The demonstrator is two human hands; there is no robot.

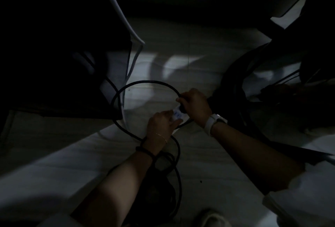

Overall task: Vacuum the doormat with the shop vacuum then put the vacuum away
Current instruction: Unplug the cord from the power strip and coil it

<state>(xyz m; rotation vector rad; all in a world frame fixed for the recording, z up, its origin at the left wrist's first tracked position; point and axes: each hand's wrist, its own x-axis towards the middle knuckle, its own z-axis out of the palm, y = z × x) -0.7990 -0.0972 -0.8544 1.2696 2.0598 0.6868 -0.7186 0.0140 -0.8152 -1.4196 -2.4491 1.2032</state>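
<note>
The scene is very dark. My right hand [194,105] grips the black plug at the end of a black power cord [145,82] that loops over the pale floor. My left hand [161,125] holds a white socket strip [176,115] right under that plug. Coils of the same black cord hang around my left wrist [145,151] and drop toward the floor below it. The plug touches the strip; whether it is seated in it I cannot tell. No doormat or vacuum body can be made out.
A large dark piece of furniture [54,54] with a pale edge fills the upper left. A dark round object with cables [244,81] sits at the right. A white cable [133,59] hangs down at the furniture's edge. Pale tiled floor [181,49] lies ahead.
</note>
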